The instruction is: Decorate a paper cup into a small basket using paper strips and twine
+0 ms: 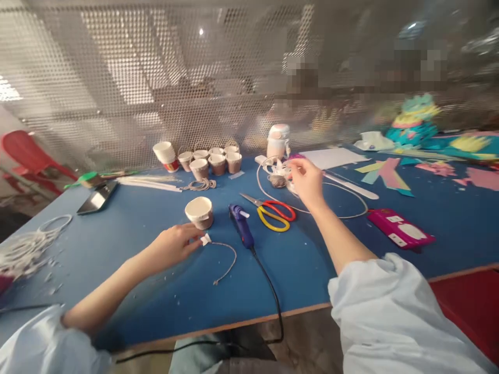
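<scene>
My left hand (179, 243) is low over the table, thumb and fingertips closed around a small white scrap (206, 239). From that scrap a thin cord (233, 254) curls across the blue tabletop. Just beyond the fingers stands a cord-wrapped paper cup (199, 213), open side up. My right hand (307, 179) reaches farther out, fingers bent together above a tangle of white strips (278, 169) and a grey-brown ball of cord (278, 181); whatever it pinches is hidden. Between my hands lie a blue glue gun (242, 226) and scissors (273, 212) with red and yellow handles.
Several wrapped cups (217, 163) and stacked white cups (166, 153) line the back, beside a white bottle (278, 140). A magenta case (401, 228) and coloured paper strips (385, 174) lie right. Loose cord (29, 246) and a metal dustpan-like tray (97, 198) are left. The glue gun's cable (273, 291) crosses the front edge.
</scene>
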Demonstrator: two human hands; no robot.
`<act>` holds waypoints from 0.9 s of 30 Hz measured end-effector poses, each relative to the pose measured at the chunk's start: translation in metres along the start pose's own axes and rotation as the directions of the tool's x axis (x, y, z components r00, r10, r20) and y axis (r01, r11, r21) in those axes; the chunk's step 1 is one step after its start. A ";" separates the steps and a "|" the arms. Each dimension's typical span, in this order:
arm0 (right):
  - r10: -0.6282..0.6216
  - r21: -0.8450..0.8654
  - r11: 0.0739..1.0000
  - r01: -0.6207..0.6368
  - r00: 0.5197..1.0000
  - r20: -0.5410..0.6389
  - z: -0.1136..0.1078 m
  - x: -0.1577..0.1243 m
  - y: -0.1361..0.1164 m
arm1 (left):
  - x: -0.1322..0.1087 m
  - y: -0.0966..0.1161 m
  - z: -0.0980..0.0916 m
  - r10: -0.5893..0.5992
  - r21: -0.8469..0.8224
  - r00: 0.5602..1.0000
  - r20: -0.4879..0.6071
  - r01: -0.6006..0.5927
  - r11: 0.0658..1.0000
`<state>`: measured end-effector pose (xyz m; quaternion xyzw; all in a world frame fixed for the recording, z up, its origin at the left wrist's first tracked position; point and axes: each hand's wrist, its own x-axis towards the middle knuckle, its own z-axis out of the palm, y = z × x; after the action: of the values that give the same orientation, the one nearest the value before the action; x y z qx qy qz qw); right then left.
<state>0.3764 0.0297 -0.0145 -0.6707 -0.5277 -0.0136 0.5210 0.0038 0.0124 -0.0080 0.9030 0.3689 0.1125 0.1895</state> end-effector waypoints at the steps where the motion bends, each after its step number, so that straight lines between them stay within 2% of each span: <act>1: -0.031 0.009 0.999 0.031 0.999 -0.007 0.001 -0.003 -0.004 | 0.001 -0.002 0.000 -0.018 0.019 1.000 0.005 0.018 1.000; 5: -0.295 0.003 0.955 0.296 0.951 -0.090 0.002 -0.020 -0.031 | 0.004 -0.003 0.007 -0.077 -0.026 0.997 -0.010 0.077 0.997; 8: -0.489 0.003 0.870 0.493 0.863 -0.127 -0.002 -0.042 -0.058 | 0.004 -0.004 0.018 -0.083 -0.028 0.997 -0.005 0.082 0.996; 10: -0.614 0.053 0.780 0.623 0.779 -0.127 -0.004 -0.061 -0.076 | 0.003 -0.006 0.024 -0.081 -0.011 0.997 -0.020 0.080 0.997; 12: -0.759 0.153 0.633 0.759 0.647 -0.074 -0.004 -0.082 -0.092 | 0.001 -0.004 0.026 -0.066 -0.065 0.994 -0.087 0.060 0.996; 13: -0.827 0.222 0.544 0.809 0.562 -0.018 -0.004 -0.092 -0.099 | -0.001 -0.002 0.026 -0.067 -0.127 0.988 -0.139 0.049 0.991; 14: -0.866 0.288 0.491 0.822 0.496 0.062 -0.002 -0.103 -0.105 | -0.003 0.002 0.024 -0.087 -0.217 0.977 -0.195 0.044 0.975; 15: -0.878 0.352 0.473 0.808 0.468 0.103 0.000 -0.113 -0.110 | -0.005 0.007 0.023 -0.132 -0.324 0.962 -0.237 0.049 0.945; 16: -0.855 0.399 0.504 0.766 0.508 0.105 0.002 -0.123 -0.114 | -0.007 0.013 0.021 -0.203 -0.453 0.950 -0.238 0.077 0.888; 17: -0.800 0.429 0.581 0.692 0.581 0.147 0.005 -0.131 -0.117 | -0.009 0.019 0.019 -0.281 -0.595 0.943 -0.176 0.125 0.794; 19: -0.645 0.485 0.733 0.477 0.714 0.272 0.011 -0.143 -0.122 | -0.011 0.029 0.019 -0.355 -0.824 0.934 -0.044 0.167 0.542; 20: -0.549 0.500 0.795 0.342 0.756 0.357 0.014 -0.147 -0.123 | -0.011 0.033 0.021 -0.368 -0.889 0.930 0.017 0.183 0.421; 21: -0.452 0.506 0.839 0.200 0.774 0.443 0.017 -0.149 -0.124 | -0.011 0.036 0.023 -0.374 -0.928 0.925 0.062 0.191 0.318; 22: -0.356 0.498 0.865 0.061 0.773 0.525 0.019 -0.150 -0.125 | -0.011 0.038 0.025 -0.378 -0.952 0.921 0.094 0.194 0.236; 24: -0.190 0.458 0.870 -0.183 0.733 0.654 0.021 -0.148 -0.126 | -0.010 0.040 0.030 -0.383 -0.972 0.914 0.136 0.197 0.125; 27: -0.075 0.439 0.805 -0.398 0.667 0.741 0.021 -0.144 -0.128 | -0.010 0.039 0.035 -0.361 -0.974 0.914 0.187 0.221 0.056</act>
<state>0.2087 -0.0679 -0.0185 -0.4786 -0.6038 0.4605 0.4408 0.0332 -0.0297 -0.0238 0.4497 0.3846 0.3340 0.7337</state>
